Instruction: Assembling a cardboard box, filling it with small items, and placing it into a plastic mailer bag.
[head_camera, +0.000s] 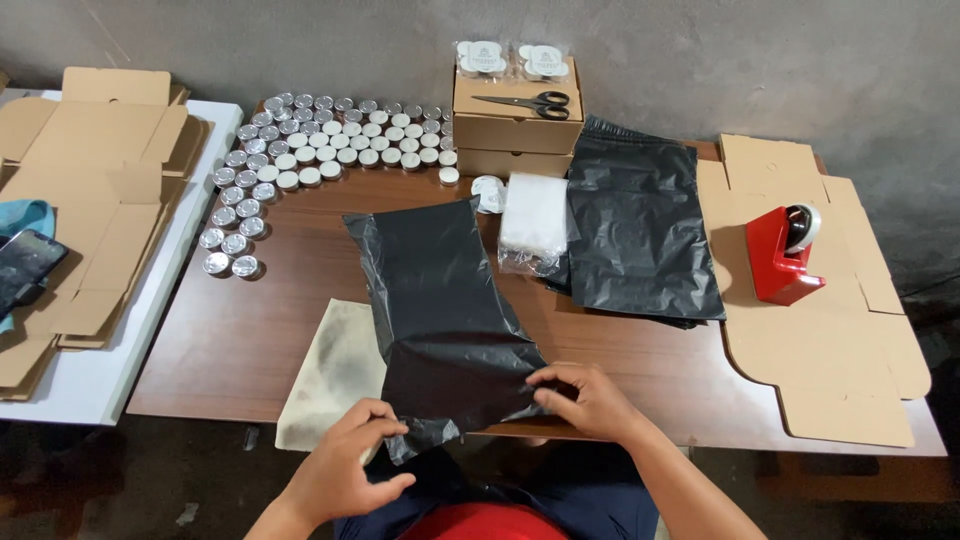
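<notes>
— Your two hands are working at the near edge of the brown table (250, 340), right?

— Yes. Your left hand (345, 470) is pinching the near end of the black plastic mailer bag (440, 300) between thumb and fingers, and your right hand (590, 400) is pressing down on that same end, fingers curled and gripping the plastic.

— Where is that bag lying?

— It is stretching away from you across the table's middle, its near end hanging over the edge, just beside a beige cloth (335, 375).

— What is sitting around you?

— A stack of black bags (640, 230) is lying to the right, touching a clear plastic packet (533, 215). Small silver tins (300, 150) are crowding the far left. Scissors (525, 102) are resting on stacked cardboard boxes (515, 135), and a red tape dispenser (785, 252) is standing on flat cardboard (840, 350).
</notes>
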